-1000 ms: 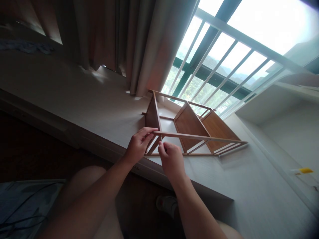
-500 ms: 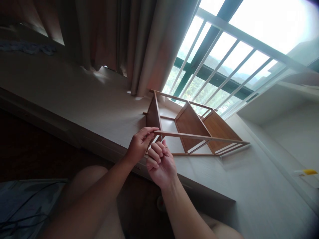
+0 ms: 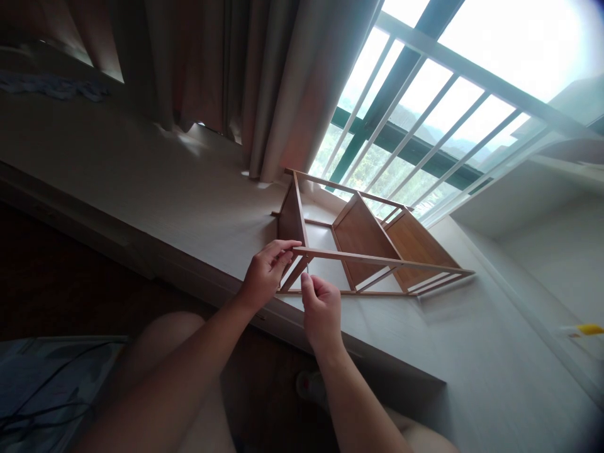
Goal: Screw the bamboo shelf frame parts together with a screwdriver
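Note:
A small wooden shelf rack [image 3: 363,242] lies on its side on a pale window ledge [image 3: 179,189]. My left hand [image 3: 267,274] pinches the near end of its upper front rail, fingers closed round the corner. Just below that rail, my right hand [image 3: 321,311] is closed in a pinch on a thin metal tool [image 3: 307,269] that points up at the underside of the rail near the corner. Both hands sit close together at the rack's near left end.
Curtains [image 3: 264,88] hang at the back left. A window with white bars [image 3: 425,119] is behind the rack. A white unit [image 3: 533,207] stands at right, with a small yellow item [image 3: 587,329] at the far right. My knees and dark floor are below.
My right hand rolled palm-up and then turned back over, twisting the thin tool under the rail. My left hand and the rack stayed in place.

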Demonstrator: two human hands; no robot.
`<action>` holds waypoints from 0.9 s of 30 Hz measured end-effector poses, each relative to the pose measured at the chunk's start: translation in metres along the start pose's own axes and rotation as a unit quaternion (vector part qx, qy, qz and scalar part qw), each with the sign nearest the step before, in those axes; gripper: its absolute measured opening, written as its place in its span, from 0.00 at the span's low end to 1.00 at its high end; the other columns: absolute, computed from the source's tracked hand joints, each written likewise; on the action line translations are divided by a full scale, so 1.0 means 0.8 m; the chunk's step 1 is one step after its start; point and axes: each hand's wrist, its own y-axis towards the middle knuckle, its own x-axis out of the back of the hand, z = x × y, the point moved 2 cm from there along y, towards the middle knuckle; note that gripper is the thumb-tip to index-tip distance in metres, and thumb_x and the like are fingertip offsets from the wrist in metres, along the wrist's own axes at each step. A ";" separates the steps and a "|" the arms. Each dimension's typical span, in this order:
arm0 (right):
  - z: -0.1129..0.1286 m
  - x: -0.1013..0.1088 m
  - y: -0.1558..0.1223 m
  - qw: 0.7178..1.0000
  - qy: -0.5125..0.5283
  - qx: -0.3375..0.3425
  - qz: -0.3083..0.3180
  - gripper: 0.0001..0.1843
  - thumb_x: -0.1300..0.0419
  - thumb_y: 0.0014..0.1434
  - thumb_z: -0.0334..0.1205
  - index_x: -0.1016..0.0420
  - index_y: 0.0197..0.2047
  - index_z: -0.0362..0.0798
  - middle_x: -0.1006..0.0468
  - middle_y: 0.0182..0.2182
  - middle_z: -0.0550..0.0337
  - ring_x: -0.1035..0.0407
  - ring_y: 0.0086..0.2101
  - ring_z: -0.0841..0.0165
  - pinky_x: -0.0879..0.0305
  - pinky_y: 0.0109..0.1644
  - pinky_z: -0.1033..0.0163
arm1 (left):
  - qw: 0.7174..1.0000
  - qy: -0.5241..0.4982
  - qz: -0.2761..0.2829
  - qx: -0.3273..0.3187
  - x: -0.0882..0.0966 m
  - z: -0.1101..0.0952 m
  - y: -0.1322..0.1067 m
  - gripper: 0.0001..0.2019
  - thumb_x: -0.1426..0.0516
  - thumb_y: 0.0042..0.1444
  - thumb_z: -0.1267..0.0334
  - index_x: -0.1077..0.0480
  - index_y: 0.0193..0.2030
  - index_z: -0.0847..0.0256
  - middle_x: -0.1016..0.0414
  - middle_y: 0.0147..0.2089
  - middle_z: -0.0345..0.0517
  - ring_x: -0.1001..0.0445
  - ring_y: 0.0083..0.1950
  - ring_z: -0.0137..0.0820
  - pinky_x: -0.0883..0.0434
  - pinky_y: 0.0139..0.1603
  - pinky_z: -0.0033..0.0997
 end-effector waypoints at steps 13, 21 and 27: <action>0.018 0.012 0.018 0.933 -0.337 0.125 -0.004 0.22 0.49 0.62 0.42 0.48 0.18 0.47 0.45 0.16 0.68 0.53 0.22 0.74 0.58 0.28 0.64 | 1.000 -0.008 -0.003 0.008 -0.001 0.001 -0.001 0.15 0.49 0.63 0.59 0.28 0.52 0.56 0.24 0.50 0.46 0.26 0.45 0.32 0.30 0.39 0.28; 0.030 0.016 0.022 0.928 -0.355 0.109 0.004 0.21 0.48 0.60 0.42 0.44 0.17 0.47 0.43 0.16 0.67 0.54 0.21 0.73 0.60 0.27 0.63 | 1.000 -0.022 -0.003 0.008 -0.001 0.003 0.000 0.14 0.49 0.63 0.59 0.28 0.52 0.56 0.25 0.51 0.47 0.26 0.45 0.33 0.29 0.39 0.28; 0.020 0.007 0.022 0.997 -0.030 -0.030 0.065 0.23 0.47 0.61 0.50 0.46 0.19 0.49 0.50 0.16 0.69 0.57 0.20 0.75 0.61 0.24 0.65 | 0.999 -0.028 -0.001 0.016 0.000 0.001 0.000 0.14 0.48 0.63 0.59 0.28 0.52 0.57 0.25 0.51 0.46 0.26 0.44 0.32 0.29 0.39 0.28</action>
